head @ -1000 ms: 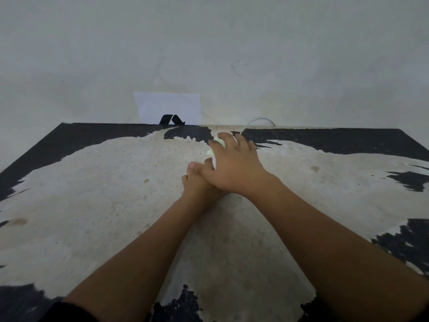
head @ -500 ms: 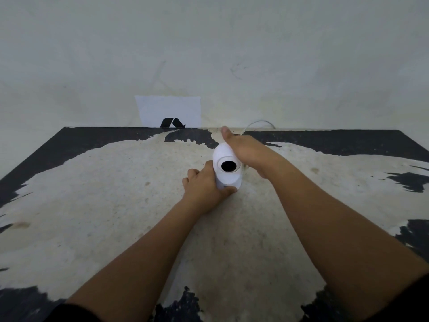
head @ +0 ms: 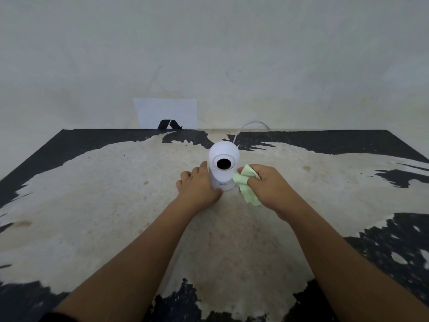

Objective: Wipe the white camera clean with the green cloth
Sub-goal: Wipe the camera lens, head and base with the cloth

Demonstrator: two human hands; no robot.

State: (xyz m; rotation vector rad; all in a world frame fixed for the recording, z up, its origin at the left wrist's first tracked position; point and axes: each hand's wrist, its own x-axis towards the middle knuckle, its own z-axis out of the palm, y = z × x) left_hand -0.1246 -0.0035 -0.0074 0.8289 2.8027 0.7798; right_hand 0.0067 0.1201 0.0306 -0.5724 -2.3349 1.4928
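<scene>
The white camera [head: 223, 154] stands upright in the middle of the worn table, its round dark lens facing me. My left hand [head: 198, 185] wraps the lower left side of its body and base. My right hand [head: 269, 183] is just right of the camera, closed on the bunched pale green cloth [head: 247, 182]. The cloth's left fold touches the camera's lower right side, and a corner hangs down to the table.
The table [head: 116, 205] has a black top worn to bare beige. A white cable [head: 251, 125] runs from behind the camera to the wall. A white paper card [head: 166, 112] with a black mark leans on the wall at the back.
My right hand came off the top of the camera and dropped to its right side, bringing the green cloth into view. The camera now stands upright. My left hand stayed at the base.
</scene>
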